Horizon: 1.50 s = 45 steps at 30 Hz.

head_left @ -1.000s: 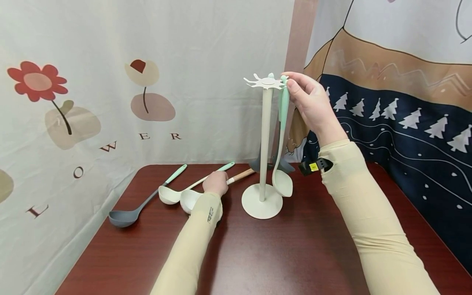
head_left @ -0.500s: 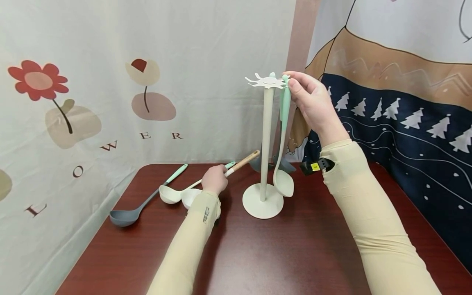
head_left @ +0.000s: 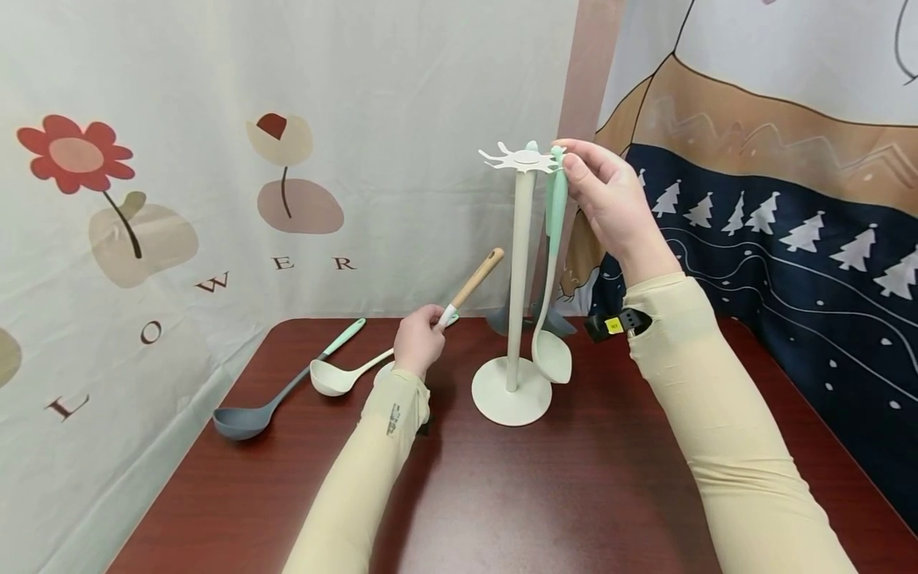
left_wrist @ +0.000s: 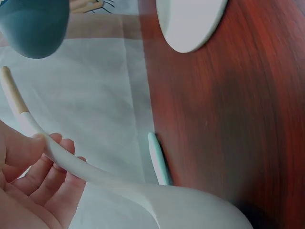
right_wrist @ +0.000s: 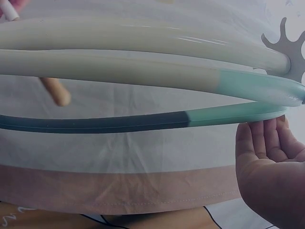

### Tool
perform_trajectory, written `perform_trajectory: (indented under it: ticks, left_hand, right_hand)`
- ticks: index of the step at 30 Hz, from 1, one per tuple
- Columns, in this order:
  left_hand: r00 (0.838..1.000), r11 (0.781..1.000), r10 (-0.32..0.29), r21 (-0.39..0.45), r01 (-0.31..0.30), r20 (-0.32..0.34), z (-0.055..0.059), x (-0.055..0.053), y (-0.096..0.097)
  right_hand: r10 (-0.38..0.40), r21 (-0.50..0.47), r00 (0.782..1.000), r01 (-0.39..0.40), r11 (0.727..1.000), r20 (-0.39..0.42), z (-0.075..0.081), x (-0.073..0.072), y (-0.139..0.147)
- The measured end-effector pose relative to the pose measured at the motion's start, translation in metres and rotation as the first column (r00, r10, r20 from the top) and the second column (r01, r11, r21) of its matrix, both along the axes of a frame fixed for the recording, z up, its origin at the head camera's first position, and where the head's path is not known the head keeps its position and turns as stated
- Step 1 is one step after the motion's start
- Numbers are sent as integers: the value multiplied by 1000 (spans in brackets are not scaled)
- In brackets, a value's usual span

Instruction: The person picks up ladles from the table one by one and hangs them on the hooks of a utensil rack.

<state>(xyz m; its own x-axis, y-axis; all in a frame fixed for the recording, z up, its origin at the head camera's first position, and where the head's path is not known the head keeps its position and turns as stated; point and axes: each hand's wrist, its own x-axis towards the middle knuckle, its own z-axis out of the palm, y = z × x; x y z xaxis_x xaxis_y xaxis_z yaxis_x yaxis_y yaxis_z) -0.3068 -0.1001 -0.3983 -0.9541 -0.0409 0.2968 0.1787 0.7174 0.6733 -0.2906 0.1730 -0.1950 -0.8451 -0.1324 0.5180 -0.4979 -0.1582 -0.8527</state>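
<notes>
My left hand (head_left: 418, 341) grips the white shaft of a ladle with a wooden handle (head_left: 478, 281); the handle slants up toward the right. Its white bowl (left_wrist: 195, 205) fills the bottom of the left wrist view and is mostly hidden behind the hand in the head view. At the top of a white utensil stand (head_left: 522, 255), my right hand (head_left: 613, 203) pinches the green handle end of a cream ladle (head_left: 551, 355). That ladle hangs upright along the stand's right side, bowl down. Behind it hangs a dark utensil with a green handle (right_wrist: 228, 114).
A grey ladle (head_left: 244, 422) with a green handle lies at the table's left. Another cream ladle (head_left: 333, 379) lies beside it, partly behind my left hand. The stand's round base (head_left: 495, 399) rests on the dark red table (head_left: 574, 494). Printed curtains hang behind.
My left hand has lifted the wooden-handled ladle off the table, its handle end swinging upward. The right hand stays at the top of the stand, nearly still.
</notes>
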Motion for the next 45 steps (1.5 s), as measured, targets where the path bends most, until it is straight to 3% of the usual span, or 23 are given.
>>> perform_trajectory:
  ticks: [6,18,24,27,34,45]
  left_hand:
    - [1000,991,-18,136,18,2,2,0,3]
    - [999,957,-33,286,41,-32,7,-1,7]
    - [996,934,-41,351,65,-76,14,0,11]
    - [996,910,-45,408,74,-80,21,1,13]
    - [994,800,-92,589,112,-64,42,5,17]
    - [974,732,-116,647,215,-192,72,12,28]
  right_hand:
    - [-4,-6,1000,4,1000,-4,-1,0,0]
    - [1,-8,1000,-1,1000,-10,-2,0,0]
    - [1,-7,1000,-1,1000,-7,-1,-1,0]
    - [1,-14,1000,-1,1000,-7,-1,-1,0]
    - [4,-21,1000,-4,1000,-4,-2,-2,-1]
    - [-12,-24,1000,11,1000,-13,-3,-1,-2]
